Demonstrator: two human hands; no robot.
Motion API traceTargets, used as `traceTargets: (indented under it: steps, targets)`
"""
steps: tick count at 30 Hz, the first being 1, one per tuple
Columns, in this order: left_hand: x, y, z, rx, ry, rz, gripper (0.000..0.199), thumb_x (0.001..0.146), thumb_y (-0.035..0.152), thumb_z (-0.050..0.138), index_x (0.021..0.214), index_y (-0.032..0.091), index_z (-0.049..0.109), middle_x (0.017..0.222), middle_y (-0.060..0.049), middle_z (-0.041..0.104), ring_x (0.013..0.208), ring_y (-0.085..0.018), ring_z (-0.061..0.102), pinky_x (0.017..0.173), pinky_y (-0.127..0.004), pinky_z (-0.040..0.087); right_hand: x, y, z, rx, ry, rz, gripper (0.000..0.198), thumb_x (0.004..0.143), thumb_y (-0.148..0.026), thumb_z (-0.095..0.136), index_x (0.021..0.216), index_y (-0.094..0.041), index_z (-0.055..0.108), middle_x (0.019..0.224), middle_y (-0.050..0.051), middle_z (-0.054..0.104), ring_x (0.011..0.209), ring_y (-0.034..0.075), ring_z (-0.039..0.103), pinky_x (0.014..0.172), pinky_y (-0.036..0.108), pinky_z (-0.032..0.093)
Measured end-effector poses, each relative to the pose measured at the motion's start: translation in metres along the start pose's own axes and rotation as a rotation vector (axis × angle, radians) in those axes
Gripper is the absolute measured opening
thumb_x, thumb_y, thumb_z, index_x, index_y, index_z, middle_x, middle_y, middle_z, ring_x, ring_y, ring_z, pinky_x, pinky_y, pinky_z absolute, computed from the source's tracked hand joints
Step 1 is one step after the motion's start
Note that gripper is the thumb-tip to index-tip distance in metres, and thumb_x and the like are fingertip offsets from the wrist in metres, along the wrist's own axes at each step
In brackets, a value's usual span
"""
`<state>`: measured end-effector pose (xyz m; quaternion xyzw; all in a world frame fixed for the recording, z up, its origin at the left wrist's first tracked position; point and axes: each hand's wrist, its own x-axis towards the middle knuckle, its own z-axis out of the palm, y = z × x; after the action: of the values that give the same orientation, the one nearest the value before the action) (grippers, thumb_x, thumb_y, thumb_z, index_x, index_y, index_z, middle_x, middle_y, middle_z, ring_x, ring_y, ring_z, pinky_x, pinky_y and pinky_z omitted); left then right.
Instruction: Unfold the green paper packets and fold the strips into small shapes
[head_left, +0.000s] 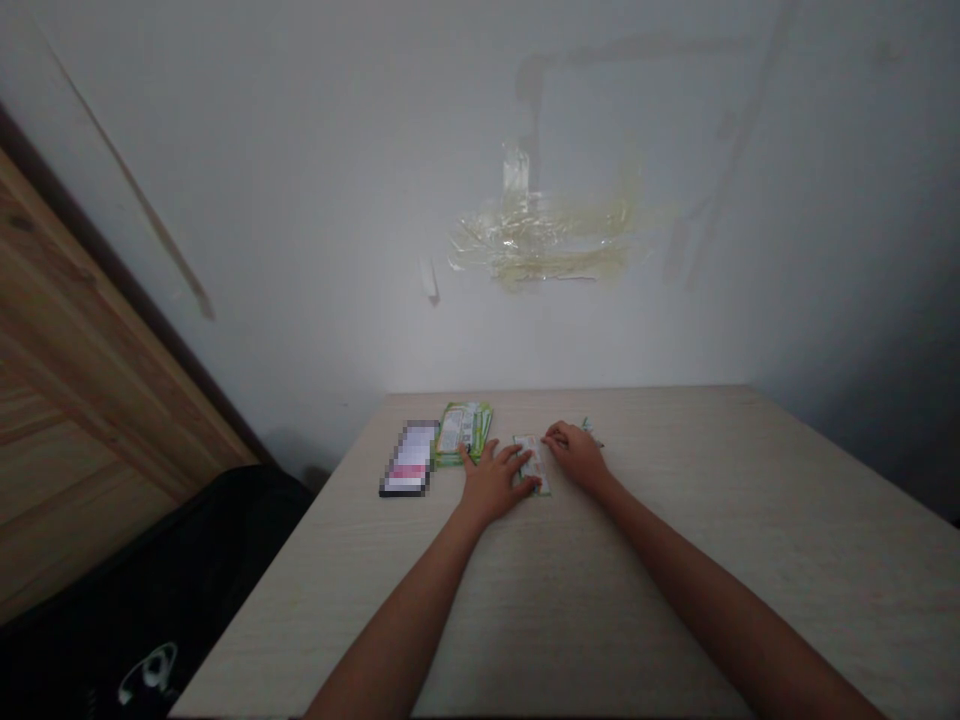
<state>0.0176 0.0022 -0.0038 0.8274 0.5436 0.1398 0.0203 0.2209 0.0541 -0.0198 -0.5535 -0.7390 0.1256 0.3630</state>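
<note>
My left hand (491, 483) lies with its fingers spread, the fingertips on a small printed card or packet (534, 465) with a pale face and a green edge. Just right of that card, my right hand (577, 455) has thumb and fingers pinched together close to its upper right edge. Whatever the pinch holds, if anything, is too small to make out. A little green-and-white scrap (588, 428) shows partly behind my right hand. Beyond my left hand sits a pile of green-and-white printed packets (459, 430), near the left fingertips.
A phone-like device (409, 460) with a blurred screen lies left of the pile. The pale wooden table (675, 430) meets a grey wall (337, 200) with yellowed tape (555, 240) on it. At left are a wooden panel (90, 380) and a black fabric item (187, 540).
</note>
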Motion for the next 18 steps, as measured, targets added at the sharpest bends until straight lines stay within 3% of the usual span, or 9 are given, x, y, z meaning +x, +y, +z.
traceTargets:
  steps: [10, 18]
  targets:
    - [0.0012, 0.0009, -0.001, 0.049, -0.033, -0.032, 0.056, 0.087, 0.071, 0.036, 0.138, 0.05, 0.043, 0.149, 0.005, 0.046, 0.143, -0.038, 0.023, 0.104, -0.08, -0.007, -0.0055, -0.0071, 0.0014, -0.091, -0.087, -0.201, 0.008, 0.088, -0.017, 0.052, 0.092, -0.018, 0.059, 0.086, 0.005, 0.066, 0.082, 0.017, 0.06, 0.077, 0.028, 0.043]
    - [0.0008, 0.0012, -0.002, 0.033, -0.032, -0.025, 0.055, 0.088, 0.07, 0.036, 0.139, 0.049, 0.043, 0.149, 0.004, 0.046, 0.143, -0.038, 0.022, 0.103, -0.081, -0.007, -0.0075, -0.0045, -0.0031, -0.052, -0.114, -0.284, 0.007, 0.087, -0.015, 0.051, 0.09, -0.019, 0.056, 0.084, 0.004, 0.064, 0.079, 0.017, 0.058, 0.074, 0.027, 0.042]
